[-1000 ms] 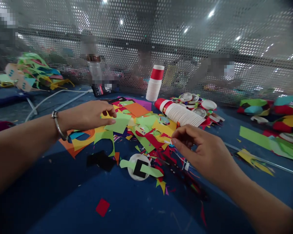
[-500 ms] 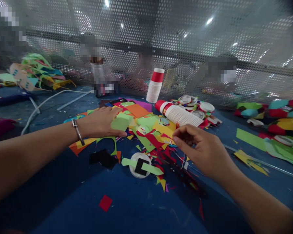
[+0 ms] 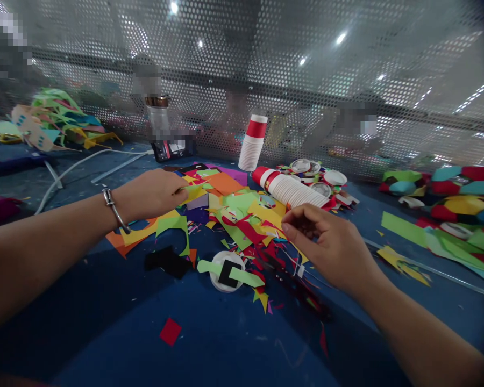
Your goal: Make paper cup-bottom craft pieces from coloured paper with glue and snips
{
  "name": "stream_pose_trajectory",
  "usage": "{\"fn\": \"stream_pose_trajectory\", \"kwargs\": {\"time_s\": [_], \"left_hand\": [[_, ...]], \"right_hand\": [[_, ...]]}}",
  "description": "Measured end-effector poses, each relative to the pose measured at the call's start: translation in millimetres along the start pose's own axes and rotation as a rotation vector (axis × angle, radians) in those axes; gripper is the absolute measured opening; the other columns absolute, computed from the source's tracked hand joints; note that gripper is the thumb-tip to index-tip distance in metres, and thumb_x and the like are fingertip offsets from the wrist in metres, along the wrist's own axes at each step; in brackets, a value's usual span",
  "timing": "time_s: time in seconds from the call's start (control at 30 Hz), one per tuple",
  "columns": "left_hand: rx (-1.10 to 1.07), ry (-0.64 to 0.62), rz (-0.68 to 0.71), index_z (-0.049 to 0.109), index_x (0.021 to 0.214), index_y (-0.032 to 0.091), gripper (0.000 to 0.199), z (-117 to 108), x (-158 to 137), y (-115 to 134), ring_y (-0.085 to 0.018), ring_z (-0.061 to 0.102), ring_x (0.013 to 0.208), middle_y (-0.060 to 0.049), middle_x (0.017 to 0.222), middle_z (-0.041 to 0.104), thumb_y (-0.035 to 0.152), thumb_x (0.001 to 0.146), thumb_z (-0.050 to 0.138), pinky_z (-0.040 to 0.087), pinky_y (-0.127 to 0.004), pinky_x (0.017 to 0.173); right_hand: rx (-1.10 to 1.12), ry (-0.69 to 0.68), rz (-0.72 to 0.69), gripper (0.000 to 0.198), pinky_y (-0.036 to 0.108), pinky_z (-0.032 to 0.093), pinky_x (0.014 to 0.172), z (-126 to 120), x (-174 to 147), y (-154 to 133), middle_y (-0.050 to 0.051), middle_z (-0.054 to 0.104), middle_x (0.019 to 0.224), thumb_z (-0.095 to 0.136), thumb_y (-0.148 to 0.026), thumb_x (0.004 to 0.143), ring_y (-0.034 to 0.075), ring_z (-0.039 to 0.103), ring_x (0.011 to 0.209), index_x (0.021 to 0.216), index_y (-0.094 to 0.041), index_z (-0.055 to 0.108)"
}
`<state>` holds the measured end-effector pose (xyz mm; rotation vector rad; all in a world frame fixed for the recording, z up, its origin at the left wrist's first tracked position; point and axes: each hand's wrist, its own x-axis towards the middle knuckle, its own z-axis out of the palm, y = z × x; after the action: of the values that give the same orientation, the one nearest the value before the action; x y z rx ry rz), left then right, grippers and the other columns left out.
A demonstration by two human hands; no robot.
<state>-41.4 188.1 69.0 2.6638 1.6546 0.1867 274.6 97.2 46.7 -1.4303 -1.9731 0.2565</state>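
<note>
My left hand (image 3: 153,192) is closed at the back left of a heap of cut coloured paper (image 3: 242,207), its fingers pinching a yellow-green piece of paper (image 3: 196,190). A metal bracelet circles that wrist. Over the heap's right edge my right hand (image 3: 331,242) has its fingers curled, thumb and forefinger tips nearly together, nothing visible between them. In front of the heap lies a white round lid (image 3: 221,284) with a light green paper strip (image 3: 250,278) and a black paper bracket shape (image 3: 226,273) across it. Left of it is black paper (image 3: 168,262); nearer me, a red square (image 3: 170,331).
One stack of paper cups (image 3: 252,153) stands upright; another (image 3: 292,189) lies beside it. Round lids (image 3: 334,178) are piled behind. A phone (image 3: 173,149), a jar (image 3: 158,118) and a perforated metal screen (image 3: 210,54) are at the back. Dark scissors (image 3: 298,287) lie below my right hand.
My left hand has gone from spread over the heap to a pinch, drawing back left and tilting the yellow-green paper. A purple-grey piece now shows beneath. My right hand keeps its pose.
</note>
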Motion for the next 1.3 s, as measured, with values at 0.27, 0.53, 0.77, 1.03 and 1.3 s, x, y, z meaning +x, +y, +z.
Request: {"fn": "stream_pose_trajectory", "kwargs": {"time_s": [0.27, 0.53, 0.77, 1.03, 1.3], "left_hand": [[-0.337, 0.214, 0.018, 0.052, 0.088, 0.023, 0.033, -1, -7, 16, -0.019, 0.072, 0.071, 0.0, 0.07, 0.069, 0.048, 0.103, 0.036, 0.044, -0.028, 0.063], [-0.417, 0.239, 0.031, 0.062, 0.105, 0.024, 0.026, 1, -18, 34, -0.017, 0.071, 0.066, 0.001, 0.075, 0.078, 0.046, 0.1, 0.049, 0.047, -0.027, 0.061], [-0.442, 0.208, 0.033, 0.059, 0.11, 0.026, 0.024, 3, -12, 27, -0.019, 0.073, 0.068, 0.002, 0.074, 0.078, 0.045, 0.097, 0.053, 0.048, -0.028, 0.062], [-0.281, 0.025, -0.095, 0.046, 0.135, 0.025, 0.042, 6, 4, -10, -0.02, 0.072, 0.069, 0.0, 0.076, 0.075, 0.043, 0.096, 0.049, 0.05, -0.03, 0.06], [0.096, 0.246, 0.032, 0.066, 0.117, 0.014, 0.047, -9, 7, -17, -0.037, 0.046, 0.118, -0.011, 0.112, 0.058, 0.052, 0.094, 0.05, 0.033, -0.052, 0.106]], "right_hand": [[-0.001, -0.004, 0.004, 0.007, 0.027, 0.045, 0.057, -1, -1, -1, 0.001, 0.069, 0.074, 0.063, -0.025, 0.092, 0.015, 0.059, 0.063, 0.088, -0.021, 0.067], [0.011, -0.02, -0.001, 0.008, 0.027, 0.045, 0.057, 0, 0, -3, 0.001, 0.07, 0.075, 0.062, -0.025, 0.093, 0.015, 0.058, 0.062, 0.087, -0.021, 0.067], [0.001, -0.029, -0.012, 0.011, 0.028, 0.046, 0.058, 0, 0, -1, 0.002, 0.069, 0.075, 0.06, -0.026, 0.094, 0.015, 0.058, 0.063, 0.086, -0.021, 0.066], [-0.003, -0.021, -0.013, 0.01, 0.028, 0.046, 0.059, -2, -1, -3, 0.001, 0.069, 0.075, 0.061, -0.026, 0.094, 0.015, 0.059, 0.064, 0.086, -0.021, 0.066], [0.013, -0.013, -0.015, 0.009, 0.027, 0.045, 0.057, -3, 0, 0, 0.0, 0.067, 0.073, 0.061, -0.023, 0.093, 0.014, 0.057, 0.062, 0.087, -0.02, 0.065]]}}
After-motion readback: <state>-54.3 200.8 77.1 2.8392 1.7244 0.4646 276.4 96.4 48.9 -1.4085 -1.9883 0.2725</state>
